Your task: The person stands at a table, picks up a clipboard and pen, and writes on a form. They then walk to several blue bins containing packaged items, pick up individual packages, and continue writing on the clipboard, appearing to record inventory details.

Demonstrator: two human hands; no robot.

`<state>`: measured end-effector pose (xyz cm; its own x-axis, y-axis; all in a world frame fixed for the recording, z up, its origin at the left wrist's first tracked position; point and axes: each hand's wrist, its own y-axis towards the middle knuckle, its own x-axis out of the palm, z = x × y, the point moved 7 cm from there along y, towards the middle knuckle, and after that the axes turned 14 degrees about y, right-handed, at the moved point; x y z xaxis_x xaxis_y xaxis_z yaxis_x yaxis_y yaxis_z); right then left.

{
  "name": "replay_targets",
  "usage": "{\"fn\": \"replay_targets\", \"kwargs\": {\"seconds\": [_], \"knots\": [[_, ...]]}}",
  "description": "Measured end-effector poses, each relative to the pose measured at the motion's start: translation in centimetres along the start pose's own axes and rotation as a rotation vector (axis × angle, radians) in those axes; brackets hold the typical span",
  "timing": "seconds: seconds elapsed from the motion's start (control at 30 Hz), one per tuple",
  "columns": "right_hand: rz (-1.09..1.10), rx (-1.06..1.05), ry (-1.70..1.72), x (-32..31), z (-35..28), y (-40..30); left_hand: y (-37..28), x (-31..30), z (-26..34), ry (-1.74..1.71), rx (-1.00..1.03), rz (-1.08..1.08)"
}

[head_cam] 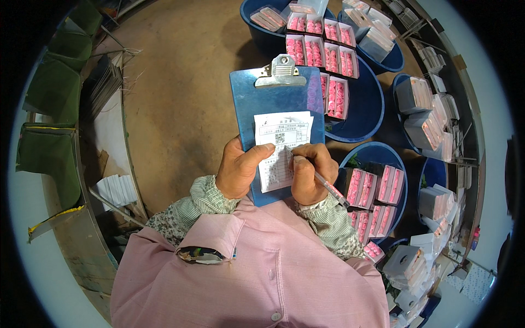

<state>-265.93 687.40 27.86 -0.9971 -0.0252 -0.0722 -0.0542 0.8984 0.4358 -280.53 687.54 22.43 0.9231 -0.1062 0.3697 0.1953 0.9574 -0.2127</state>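
Note:
A blue clipboard [270, 98] with a metal clip [283, 71] is held up in front of my chest. Printed paper slips [270, 176] with a code and a ruled table lie on its lower half. My left hand [242, 166] grips the board's left edge, its thumb pressing on the slips and its other fingers hidden behind. In my right hand [313, 172] is a pen [331, 189], whose tip meets the paper near the middle. The right hand rests over the slips' right edge and hides part of them.
Blue buckets [375, 110] stand on the right, holding boxed pink roses [337, 98] and flowers in pale wrapped packs [424, 131]. On the left are green containers [53, 90], a stack of flat sheets [100, 88] and white folded pieces [117, 190]. Brown floor [176, 102] shows between.

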Motion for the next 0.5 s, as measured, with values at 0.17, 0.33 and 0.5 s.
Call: {"fn": "replay_targets", "kwargs": {"seconds": [0.17, 0.33, 0.5], "knots": [[-0.044, 0.043, 0.073, 0.1, 0.5, 0.1, 0.1, 0.1, 0.1, -0.024, -0.004, 0.007], [0.029, 0.022, 0.166, -0.5, 0.2, 0.0, 0.4, 0.0, 0.2, -0.035, -0.013, 0.009], [-0.012, -0.056, 0.052, 0.2, -0.6, 0.2, 0.6, -0.2, 0.3, -0.053, -0.013, 0.009]]}}
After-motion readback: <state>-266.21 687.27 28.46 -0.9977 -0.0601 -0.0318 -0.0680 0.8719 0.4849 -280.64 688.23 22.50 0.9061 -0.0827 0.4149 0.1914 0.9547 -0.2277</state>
